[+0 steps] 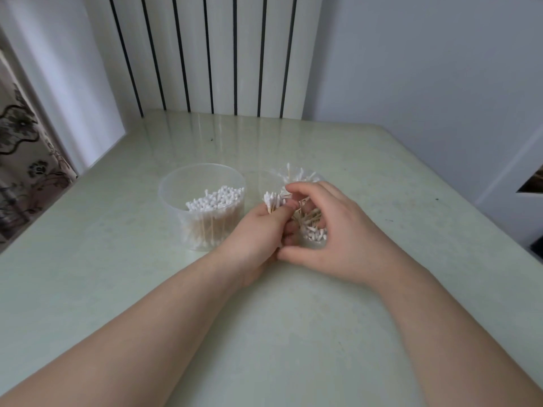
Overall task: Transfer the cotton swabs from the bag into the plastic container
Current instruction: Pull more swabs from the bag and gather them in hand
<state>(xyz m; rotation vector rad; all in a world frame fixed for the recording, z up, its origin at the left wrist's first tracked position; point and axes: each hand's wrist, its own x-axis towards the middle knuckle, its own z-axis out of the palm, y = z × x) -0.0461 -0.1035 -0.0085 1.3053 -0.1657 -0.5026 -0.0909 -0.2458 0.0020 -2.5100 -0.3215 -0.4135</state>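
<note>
On a glossy pale-green table (pixel 293 333) before a white ribbed radiator (pixel 205 54), the left hand (pixel 258 236) pinches a bunch of cotton swabs (pixel 271 201), the plastic container (pixel 202 207) just to its left, while the right hand (pixel 332 230) beside it curls round the clear bag (pixel 293 174).

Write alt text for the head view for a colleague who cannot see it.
The left hand pinches a bunch of cotton swabs while the right hand curls round the clear bag of loose swabs. Left of them on the pale green table stands a clear plastic container holding upright swabs.
</note>
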